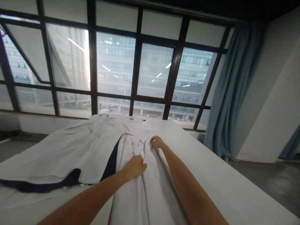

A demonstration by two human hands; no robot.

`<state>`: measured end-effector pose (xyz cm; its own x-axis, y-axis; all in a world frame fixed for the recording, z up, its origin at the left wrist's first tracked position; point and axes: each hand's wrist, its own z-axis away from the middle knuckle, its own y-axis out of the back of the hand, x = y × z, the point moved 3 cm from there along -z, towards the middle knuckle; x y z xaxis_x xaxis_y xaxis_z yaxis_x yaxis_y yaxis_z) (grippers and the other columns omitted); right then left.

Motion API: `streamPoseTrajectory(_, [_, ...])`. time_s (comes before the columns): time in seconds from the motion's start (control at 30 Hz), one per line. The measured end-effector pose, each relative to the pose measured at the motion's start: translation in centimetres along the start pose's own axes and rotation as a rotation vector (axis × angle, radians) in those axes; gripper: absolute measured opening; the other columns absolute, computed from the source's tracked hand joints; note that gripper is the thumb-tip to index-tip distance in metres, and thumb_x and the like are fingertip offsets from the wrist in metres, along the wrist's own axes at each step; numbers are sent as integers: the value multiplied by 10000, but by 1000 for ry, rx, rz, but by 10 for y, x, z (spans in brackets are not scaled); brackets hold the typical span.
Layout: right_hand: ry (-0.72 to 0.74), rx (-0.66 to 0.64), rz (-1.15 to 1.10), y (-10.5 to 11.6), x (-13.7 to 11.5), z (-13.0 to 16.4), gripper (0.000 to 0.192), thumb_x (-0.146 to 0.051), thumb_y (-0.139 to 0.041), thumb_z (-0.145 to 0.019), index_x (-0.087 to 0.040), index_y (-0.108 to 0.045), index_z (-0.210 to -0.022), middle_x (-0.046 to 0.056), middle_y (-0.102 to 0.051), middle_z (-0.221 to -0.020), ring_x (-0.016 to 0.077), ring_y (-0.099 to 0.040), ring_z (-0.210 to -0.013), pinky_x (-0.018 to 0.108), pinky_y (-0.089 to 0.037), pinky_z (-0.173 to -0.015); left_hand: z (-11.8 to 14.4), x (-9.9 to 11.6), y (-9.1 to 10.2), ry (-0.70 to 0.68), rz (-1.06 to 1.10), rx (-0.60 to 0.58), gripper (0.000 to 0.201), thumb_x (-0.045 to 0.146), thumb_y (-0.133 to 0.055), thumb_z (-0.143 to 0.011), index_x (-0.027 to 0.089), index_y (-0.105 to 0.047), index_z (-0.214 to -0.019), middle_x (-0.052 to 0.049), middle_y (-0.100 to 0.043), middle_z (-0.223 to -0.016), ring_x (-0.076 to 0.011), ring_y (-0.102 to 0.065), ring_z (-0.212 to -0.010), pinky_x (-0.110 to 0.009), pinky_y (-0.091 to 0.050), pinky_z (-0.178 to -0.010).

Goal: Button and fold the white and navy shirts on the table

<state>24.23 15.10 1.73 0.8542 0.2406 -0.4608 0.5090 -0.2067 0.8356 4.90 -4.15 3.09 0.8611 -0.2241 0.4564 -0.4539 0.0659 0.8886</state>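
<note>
A white garment [150, 187] lies lengthwise on the white table [211, 175] in front of me. My left hand [135, 166] is closed on a fold of its cloth near the middle. My right hand [157, 142] pinches the same garment farther away, close to its upper part. A second white garment [70, 150] lies spread to the left, its edge beside my left hand. A dark garment [112, 162] shows from under it.
A wall of large black-framed windows [136, 72] rises behind the table's far end. A blue-grey curtain [234, 87] hangs at the right. Grey floor [269, 181] runs along the table's right edge.
</note>
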Motion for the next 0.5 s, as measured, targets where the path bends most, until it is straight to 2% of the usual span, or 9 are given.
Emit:
streamPoseTrajectory(0.07, [4, 18, -76, -2, 1, -5, 117, -224, -583, -763, -172, -689, -764, 53, -711, -785, 196, -666, -786, 287, -510, -721, -11, -1, 2, -1, 28, -116, 282, 393, -556, -804, 144, -687, -809, -94, -726, -830, -207, -672, -783, -246, -449, -638])
streamPoseTrajectory(0.13, [2, 32, -153, -4, 3, -9, 142, -244, -546, -781, -162, -662, -778, 29, -682, -677, 163, -650, -646, 258, -504, -606, -26, 1, 11, -12, 21, -140, 413, 495, -504, -828, 148, -675, -682, -93, -712, -722, -213, -672, -740, -250, -447, -619])
streamPoseTrajectory(0.2, [6, 51, -219, -7, 5, -11, 157, -259, -527, -781, -157, -641, -817, 15, -669, -665, 140, -631, -588, 232, -487, -545, -47, 4, 21, -24, 2, -5, 492, 576, -463, -835, 156, -675, -691, -104, -722, -769, -228, -677, -815, -253, -458, -666])
streamPoseTrajectory(0.27, [27, 79, -316, -8, 7, -12, 178, -277, -542, -757, -155, -630, -853, 15, -675, -722, 130, -623, -583, 228, -484, -530, -71, 8, 23, -14, 27, 130, 470, 592, -501, -813, 160, -686, -809, -108, -731, -886, -234, -669, -911, -247, -464, -712])
streamPoseTrajectory(0.33, [45, 113, -410, -8, 10, -13, 218, -277, -575, -711, -155, -633, -882, 16, -676, -759, 129, -612, -581, 241, -492, -541, -97, 10, 13, 22, 108, 141, 440, 559, -551, -796, 151, -682, -899, -113, -727, -934, -232, -664, -939, -237, -468, -712])
streamPoseTrajectory(0.4, [41, 152, -425, -7, 13, -14, 277, -250, -606, -660, -158, -646, -918, 15, -675, -784, 138, -614, -615, 262, -506, -587, -118, 9, -2, 74, 197, 101, 344, 445, -576, -808, 136, -680, -915, -121, -721, -935, -225, -664, -940, -227, -471, -694])
streamPoseTrajectory(0.5, [-1, 185, -264, -3, 15, -14, 348, -198, -616, -645, -175, -659, -989, 20, -683, -859, 158, -633, -755, 287, -515, -723, -138, 6, -22, 93, 268, 29, 213, 238, -536, -815, 120, -674, -927, -123, -711, -931, -204, -671, -904, -219, -477, -660])
